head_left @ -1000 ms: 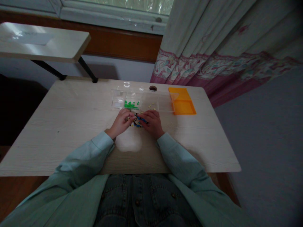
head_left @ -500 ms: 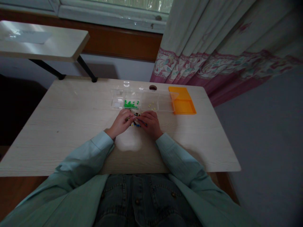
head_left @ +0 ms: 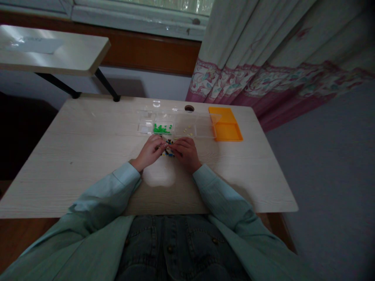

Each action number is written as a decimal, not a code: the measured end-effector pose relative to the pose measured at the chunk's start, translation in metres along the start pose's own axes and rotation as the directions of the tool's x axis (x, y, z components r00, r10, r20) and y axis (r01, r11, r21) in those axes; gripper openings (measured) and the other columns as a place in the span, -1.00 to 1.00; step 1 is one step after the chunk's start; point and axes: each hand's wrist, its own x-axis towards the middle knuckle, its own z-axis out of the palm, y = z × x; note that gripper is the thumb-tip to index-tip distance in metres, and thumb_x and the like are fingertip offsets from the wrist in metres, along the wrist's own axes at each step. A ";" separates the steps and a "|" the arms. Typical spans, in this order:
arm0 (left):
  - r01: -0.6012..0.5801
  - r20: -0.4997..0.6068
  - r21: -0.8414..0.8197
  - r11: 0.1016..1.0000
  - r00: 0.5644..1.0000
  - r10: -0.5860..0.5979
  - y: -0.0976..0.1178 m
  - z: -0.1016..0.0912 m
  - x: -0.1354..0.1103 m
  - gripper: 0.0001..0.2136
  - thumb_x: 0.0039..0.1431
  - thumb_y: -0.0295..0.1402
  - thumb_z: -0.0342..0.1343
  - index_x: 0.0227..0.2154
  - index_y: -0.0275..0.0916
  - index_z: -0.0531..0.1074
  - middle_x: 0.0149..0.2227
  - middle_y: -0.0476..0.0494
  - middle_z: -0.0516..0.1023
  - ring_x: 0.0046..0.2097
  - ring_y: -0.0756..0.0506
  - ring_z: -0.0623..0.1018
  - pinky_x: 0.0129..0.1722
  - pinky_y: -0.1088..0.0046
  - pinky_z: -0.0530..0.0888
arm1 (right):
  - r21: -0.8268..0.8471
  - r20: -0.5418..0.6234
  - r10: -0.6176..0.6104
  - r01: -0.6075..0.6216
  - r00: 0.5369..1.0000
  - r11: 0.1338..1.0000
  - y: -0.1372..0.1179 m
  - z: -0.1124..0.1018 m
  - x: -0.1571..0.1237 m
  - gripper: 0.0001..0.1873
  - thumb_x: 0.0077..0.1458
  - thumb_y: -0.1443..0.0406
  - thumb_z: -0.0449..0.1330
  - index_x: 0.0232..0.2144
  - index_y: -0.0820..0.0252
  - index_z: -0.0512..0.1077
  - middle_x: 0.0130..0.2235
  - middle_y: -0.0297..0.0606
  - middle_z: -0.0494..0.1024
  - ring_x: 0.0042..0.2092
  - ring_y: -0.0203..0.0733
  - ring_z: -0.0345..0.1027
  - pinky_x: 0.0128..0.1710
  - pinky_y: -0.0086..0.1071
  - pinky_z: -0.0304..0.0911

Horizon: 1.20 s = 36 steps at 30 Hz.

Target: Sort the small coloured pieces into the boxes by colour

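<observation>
Pieces point(head_left: 170, 155) between left grip point(head_left: 149, 152) and right grip point(head_left: 186, 153)

Dim daylight comes through a window point(head_left: 164, 5) above a brown wooden band point(head_left: 152, 54), beside a pink-bordered curtain point(head_left: 240, 50). A black-legged shelf point(head_left: 79, 52) stands on the pale bench point(head_left: 88, 136); a bluish-grey wall point(head_left: 331, 179) rises at the right.

The right hand point(head_left: 186, 152) has shifted slightly toward the left edge of the desk point(head_left: 88, 156), narrowing the gap to the left hand point(head_left: 149, 152) until the fingers nearly meet. The blue piece seen along the right hand's fingers is now out of sight.
</observation>
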 end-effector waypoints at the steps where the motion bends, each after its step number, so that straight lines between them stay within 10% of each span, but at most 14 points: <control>1: 0.001 -0.001 -0.002 1.000 1.000 -0.001 0.000 0.000 0.000 -0.63 0.38 -0.11 -0.09 -0.38 -0.24 0.45 -0.39 -0.13 0.41 -0.24 -0.10 0.40 -0.18 0.33 0.35 | -0.004 -0.002 -0.002 0.002 1.000 1.000 0.000 0.000 0.000 -0.78 0.25 0.21 0.14 -0.22 0.01 0.61 -0.26 -0.28 0.62 -0.10 -0.15 0.38 0.00 -0.20 0.26; 22: -0.004 -0.012 -0.020 1.000 1.000 0.004 -0.004 0.001 0.000 -0.64 0.37 -0.12 -0.07 -0.37 -0.23 0.50 -0.39 -0.13 0.45 -0.25 -0.09 0.42 -0.16 0.31 0.36 | -0.145 -0.305 0.261 -0.315 0.916 0.938 0.045 -0.025 0.002 -0.74 0.27 0.19 0.13 -0.24 0.12 0.60 -0.30 -0.21 0.60 -0.15 -0.12 0.36 -0.03 -0.21 0.22; 36: 0.003 -0.005 -0.016 1.000 1.000 -0.003 -0.001 -0.001 0.000 -0.63 0.38 -0.11 -0.08 -0.36 -0.23 0.50 -0.37 -0.13 0.44 -0.22 -0.09 0.42 -0.15 0.32 0.36 | -0.284 -0.293 0.407 -0.485 0.865 0.827 0.051 -0.029 0.000 -0.76 0.24 0.19 0.12 -0.25 0.09 0.59 -0.11 -0.14 0.52 0.06 0.04 0.20 0.08 -0.02 0.10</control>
